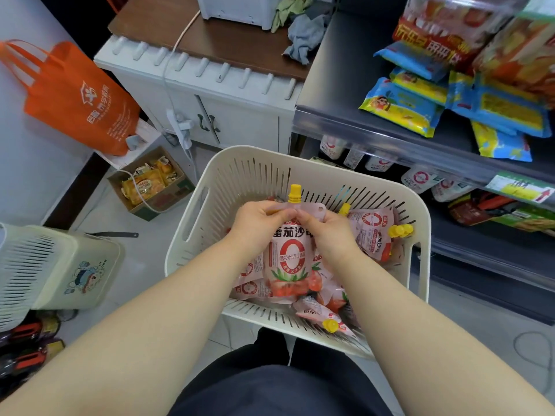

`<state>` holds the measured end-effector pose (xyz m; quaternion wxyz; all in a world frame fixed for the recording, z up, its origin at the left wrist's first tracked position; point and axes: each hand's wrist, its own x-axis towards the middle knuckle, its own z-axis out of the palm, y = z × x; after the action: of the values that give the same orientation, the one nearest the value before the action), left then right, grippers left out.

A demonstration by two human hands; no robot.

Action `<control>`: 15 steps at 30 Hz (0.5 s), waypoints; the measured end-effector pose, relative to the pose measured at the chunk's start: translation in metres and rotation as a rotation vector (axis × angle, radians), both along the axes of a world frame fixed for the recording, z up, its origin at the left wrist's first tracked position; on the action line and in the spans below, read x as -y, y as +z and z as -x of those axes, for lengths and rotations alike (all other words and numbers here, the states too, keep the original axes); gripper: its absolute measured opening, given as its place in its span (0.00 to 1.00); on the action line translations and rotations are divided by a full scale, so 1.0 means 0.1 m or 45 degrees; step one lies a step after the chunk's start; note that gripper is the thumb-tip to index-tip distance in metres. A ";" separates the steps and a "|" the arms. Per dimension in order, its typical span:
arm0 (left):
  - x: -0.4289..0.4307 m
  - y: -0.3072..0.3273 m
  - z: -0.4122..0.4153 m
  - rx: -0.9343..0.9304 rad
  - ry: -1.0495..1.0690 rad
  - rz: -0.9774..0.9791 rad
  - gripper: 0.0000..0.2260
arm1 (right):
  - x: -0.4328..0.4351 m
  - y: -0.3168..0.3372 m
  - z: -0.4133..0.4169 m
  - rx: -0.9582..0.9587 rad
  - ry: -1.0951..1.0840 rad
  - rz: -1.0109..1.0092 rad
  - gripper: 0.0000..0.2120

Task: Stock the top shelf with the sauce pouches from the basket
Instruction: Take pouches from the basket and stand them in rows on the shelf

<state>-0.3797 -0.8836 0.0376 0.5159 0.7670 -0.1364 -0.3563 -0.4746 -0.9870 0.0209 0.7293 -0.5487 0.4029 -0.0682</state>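
Observation:
A cream slotted basket (pixel 420 235) stands on the floor in front of me with several pink tomato sauce pouches (pixel 374 232) lying in it. One sauce pouch (pixel 288 259) with a yellow cap stands upright over the pile. My left hand (pixel 255 223) pinches its top left corner and my right hand (pixel 330 226) pinches its top right corner. The grey top shelf (pixel 336 85) runs along the right, bare at its left end.
Blue and yellow snack bags (pixel 402 106) lie on the shelf's right part. More pouches (pixel 420 178) sit on the shelf below. A second basket (pixel 60 265) stands at the left, near a cardboard box (pixel 150 184), an orange bag (pixel 81 97) and a white cabinet (pixel 210 94).

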 end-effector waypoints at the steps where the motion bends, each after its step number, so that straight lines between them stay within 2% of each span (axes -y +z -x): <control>1: 0.01 -0.01 0.02 0.015 0.020 -0.021 0.06 | -0.01 -0.03 0.01 -0.020 -0.015 -0.016 0.10; 5: -0.04 -0.05 0.04 -0.078 0.052 -0.060 0.07 | -0.02 -0.10 0.06 -0.060 0.007 -0.183 0.12; 9: -0.15 -0.06 0.04 -0.300 0.061 0.003 0.12 | -0.01 -0.10 0.06 -0.115 0.015 -0.162 0.13; 15: -0.17 -0.04 -0.01 -0.200 0.063 -0.003 0.09 | -0.12 -0.03 0.00 -0.056 -0.053 -0.189 0.13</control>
<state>-0.3788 -0.8662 0.0335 0.5328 0.7403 -0.0761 -0.4028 -0.4750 -0.9745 0.0174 0.7573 -0.4860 0.4343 -0.0412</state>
